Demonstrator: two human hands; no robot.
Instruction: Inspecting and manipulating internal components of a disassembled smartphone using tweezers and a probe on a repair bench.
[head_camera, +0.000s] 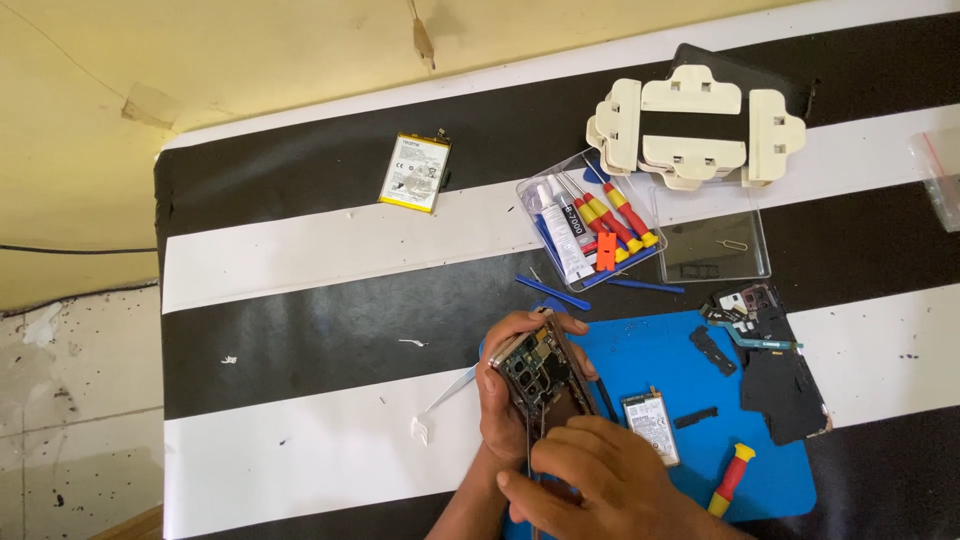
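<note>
Carefully: my left hand (505, 395) grips the opened phone (540, 375) at six o'clock on the worktop (300, 330); right hand (600, 475) fingers pinch, perhaps, a tool. A slip could gouge the board.

Black-white striped table (300, 270); blue mat (660, 360); red-yellow screwdrivers (615, 215); cream clamps (695, 125).

2 bare hands in shot, both coming up from the bottom edge. The left hand (510, 385) shows no glove, no ring, no watch, with its forearm uncovered below it. The right hand (605, 475), just beside and below the left, is equally plain: bare knuckles, short unpainted nails, no sleeve reaching its wrist.
</note>
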